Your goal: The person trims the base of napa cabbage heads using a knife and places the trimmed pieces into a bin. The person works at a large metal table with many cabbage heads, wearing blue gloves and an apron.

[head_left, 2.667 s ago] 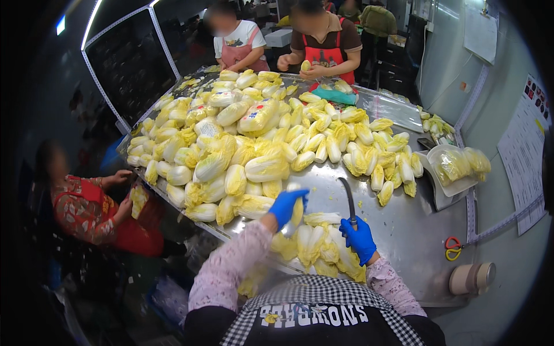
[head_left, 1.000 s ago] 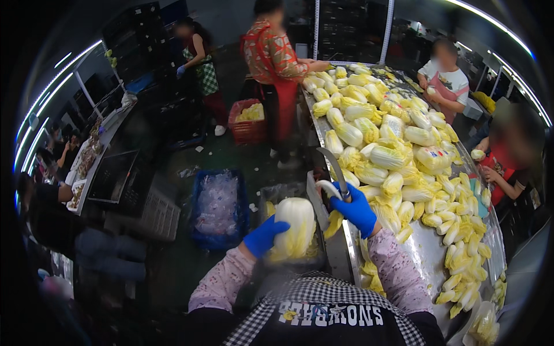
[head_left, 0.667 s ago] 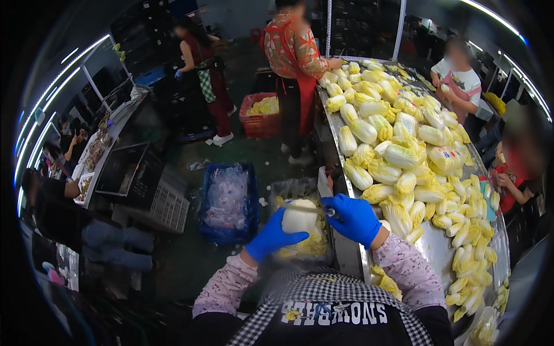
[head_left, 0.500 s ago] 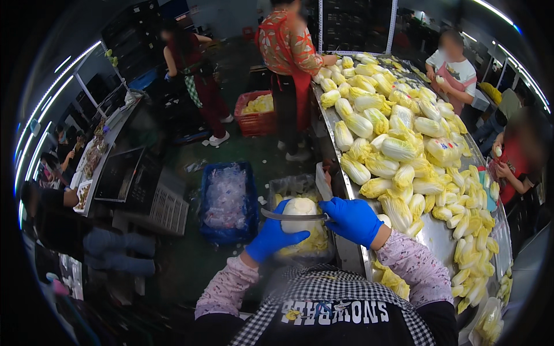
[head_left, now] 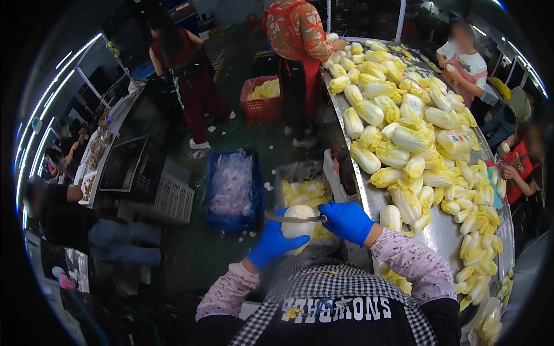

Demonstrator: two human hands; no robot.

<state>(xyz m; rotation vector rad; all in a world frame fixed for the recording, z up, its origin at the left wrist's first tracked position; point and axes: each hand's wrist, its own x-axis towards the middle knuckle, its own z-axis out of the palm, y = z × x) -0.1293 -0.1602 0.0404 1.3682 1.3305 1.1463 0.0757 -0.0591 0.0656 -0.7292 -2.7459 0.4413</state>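
Observation:
In my left hand (head_left: 269,243) is a pale Chinese cabbage (head_left: 297,230), its white stem end facing up and my blue-gloved fingers wrapped around its side. My right hand (head_left: 348,222), gloved in blue too, closes on the handle of a knife (head_left: 284,219). The thin, slightly curved blade lies across the cabbage near its stem end. How deep it is in the cabbage I cannot tell. Just beyond my hands stands a plastic-lined bin with yellow leaves (head_left: 300,192) inside.
To the right, a metal table (head_left: 428,232) bears a heap of Chinese cabbages (head_left: 385,108). Left of the bin, a blue crate (head_left: 210,183) holds clear plastic bags. Farther off is a red basket (head_left: 263,111) of leaves. Several co-workers stand around the table and at left.
The view has shifted, so the table and crates sit differently. The cabbage has come nearer to me and a little to the right, away from the bin's leaves. Both grips stay the same.

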